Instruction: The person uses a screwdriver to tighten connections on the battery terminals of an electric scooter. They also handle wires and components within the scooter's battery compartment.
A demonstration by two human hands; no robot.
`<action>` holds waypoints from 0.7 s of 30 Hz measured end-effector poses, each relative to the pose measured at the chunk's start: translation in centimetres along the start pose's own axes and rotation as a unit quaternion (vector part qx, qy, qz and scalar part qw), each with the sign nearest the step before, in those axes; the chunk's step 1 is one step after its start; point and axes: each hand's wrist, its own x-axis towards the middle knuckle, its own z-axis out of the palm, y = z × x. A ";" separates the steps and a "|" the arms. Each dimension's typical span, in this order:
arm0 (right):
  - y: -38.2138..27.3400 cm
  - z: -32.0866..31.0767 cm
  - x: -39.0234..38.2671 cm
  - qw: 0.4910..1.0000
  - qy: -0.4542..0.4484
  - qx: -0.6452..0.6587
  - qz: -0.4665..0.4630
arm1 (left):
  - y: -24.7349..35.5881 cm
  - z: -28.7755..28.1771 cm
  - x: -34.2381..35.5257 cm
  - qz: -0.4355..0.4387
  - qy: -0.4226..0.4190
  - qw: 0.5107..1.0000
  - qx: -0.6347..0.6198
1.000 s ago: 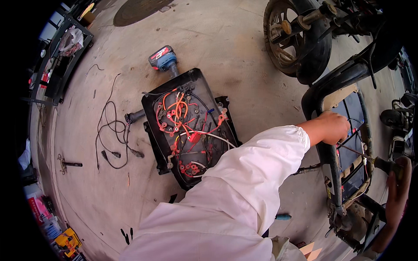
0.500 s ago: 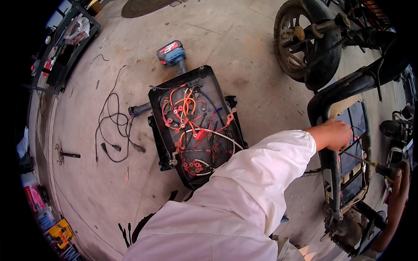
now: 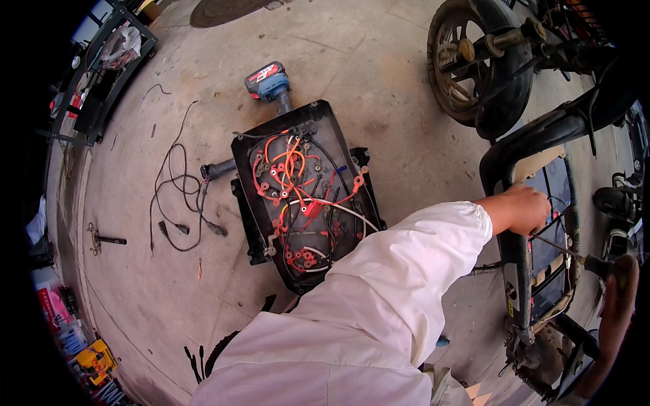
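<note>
My left hand [image 3: 524, 210], at the end of a white sleeve, reaches across to the right into a long black vehicle frame [image 3: 516, 271]. Its fingers are curled down over dark batteries [image 3: 547, 245] set in that frame; whatever they pinch is hidden beneath them. At the far right edge my right hand [image 3: 621, 287] grips the dark handle of a screwdriver [image 3: 559, 246]. The thin shaft runs leftward over the batteries, its tip ending close under my left fingers. A small red part and thin wires show beside my left hand.
On the concrete floor lies a black open case [image 3: 328, 114] holding red, orange and black cables. A cordless power tool [image 3: 272, 84] lies partly beneath it. Black cords [image 3: 177, 181] and a T-shaped metal piece [image 3: 101, 239] are left of it. A wheel [image 3: 467, 64] stands far right.
My right hand has shifted its grip and turned on the screwdriver handle, the thumb no longer lying along it. My left hand stays nearly in place.
</note>
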 end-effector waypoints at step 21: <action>1.4 -0.9 0.4 0.991 -0.104 -0.023 0.076 | -0.6 0.6 0.1 0.039 0.051 0.998 0.000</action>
